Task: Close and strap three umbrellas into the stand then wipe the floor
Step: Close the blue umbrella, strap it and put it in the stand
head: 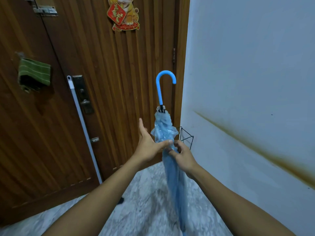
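Right-hand pinch (pixel 183 155) on crinkled umbrella (pixel 164 132)

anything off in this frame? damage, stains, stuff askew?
Yes. A brown streak runs diagonally down the white wall, like a dried drip stain. The blue umbrella is folded but its canopy bunches loosely above both hands, not yet strapped. A white pole leans against the door.
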